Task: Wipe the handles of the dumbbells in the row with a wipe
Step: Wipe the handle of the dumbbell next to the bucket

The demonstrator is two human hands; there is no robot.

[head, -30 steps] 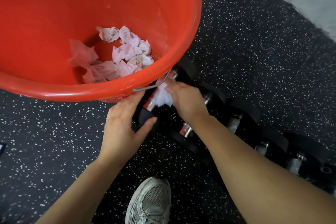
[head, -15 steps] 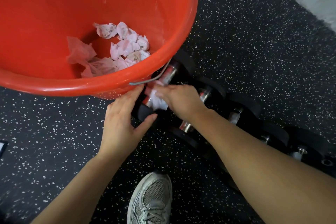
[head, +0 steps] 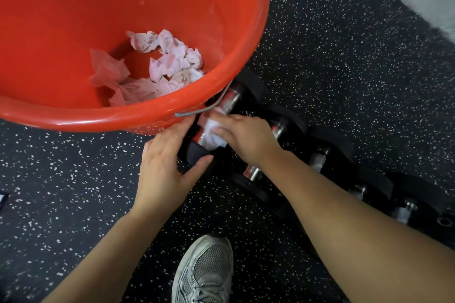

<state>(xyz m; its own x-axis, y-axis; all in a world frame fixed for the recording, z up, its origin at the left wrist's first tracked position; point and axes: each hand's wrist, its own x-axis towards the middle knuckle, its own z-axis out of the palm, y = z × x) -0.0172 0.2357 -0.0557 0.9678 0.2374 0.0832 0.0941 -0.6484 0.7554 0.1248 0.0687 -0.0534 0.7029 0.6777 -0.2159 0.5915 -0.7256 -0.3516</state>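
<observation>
A red bucket [head: 221, 32] with crumpled used wipes [head: 170, 56] stood at the left on the speckled floor [head: 344, 56]. The left hand [head: 162, 167] gripped the black end of the first dumbbell [head: 231, 98]. The right hand [head: 248, 138] pressed a white wipe [head: 211, 135] on its metal handle, just beside the bucket. The other dumbbells [head: 320, 157] lay in a row to the right.
</observation>
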